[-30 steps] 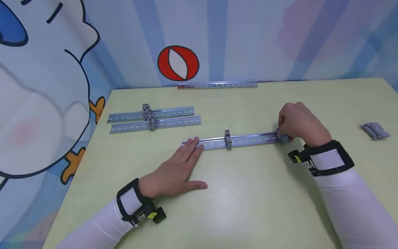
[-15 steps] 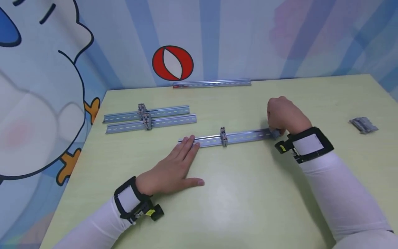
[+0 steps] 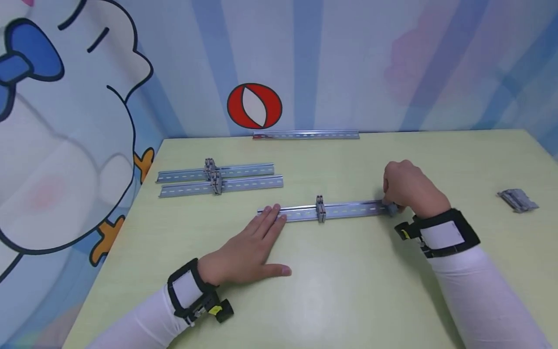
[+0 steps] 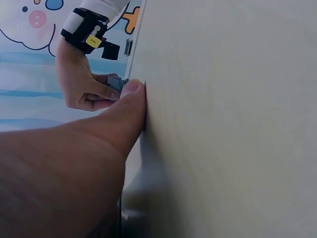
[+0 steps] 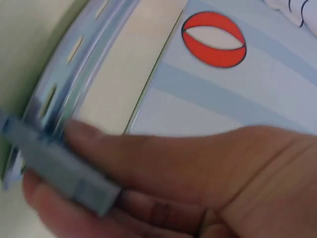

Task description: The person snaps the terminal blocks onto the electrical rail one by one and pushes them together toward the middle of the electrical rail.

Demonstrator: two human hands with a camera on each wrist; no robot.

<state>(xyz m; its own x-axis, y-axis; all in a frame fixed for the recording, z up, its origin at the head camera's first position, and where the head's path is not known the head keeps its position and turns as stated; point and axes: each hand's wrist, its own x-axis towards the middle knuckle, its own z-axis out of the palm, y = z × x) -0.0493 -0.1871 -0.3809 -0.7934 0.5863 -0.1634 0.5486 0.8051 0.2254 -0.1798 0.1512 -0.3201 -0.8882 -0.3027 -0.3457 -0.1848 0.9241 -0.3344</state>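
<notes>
A slotted metal DIN rail (image 3: 357, 209) lies across the table in front of me, with one thin grey terminal block (image 3: 320, 209) standing upright near its middle. My left hand (image 3: 237, 254) lies flat, its straight fingertips over the rail's left end and its thumb spread out. At the right end, my right hand (image 3: 414, 189) pinches another grey terminal block (image 5: 69, 168) between thumb and fingers. In the right wrist view this block sits crosswise over the rail's end, partly covered by the fingers. The left wrist view shows mostly the left thumb (image 4: 131, 96), with the right hand beyond.
Two similar rails, a rear one (image 3: 250, 170) and a front one (image 3: 253, 183), lie at the left, each carrying grey blocks. A bare rail (image 3: 307, 134) lies along the wall. Several grey blocks (image 3: 518, 200) lie together at the far right of the table (image 3: 340, 291).
The head view has shifted slightly, moving the whole scene in frame. Both hands keep their places: the left on the rail's left end, the right pinching the block at its right end.
</notes>
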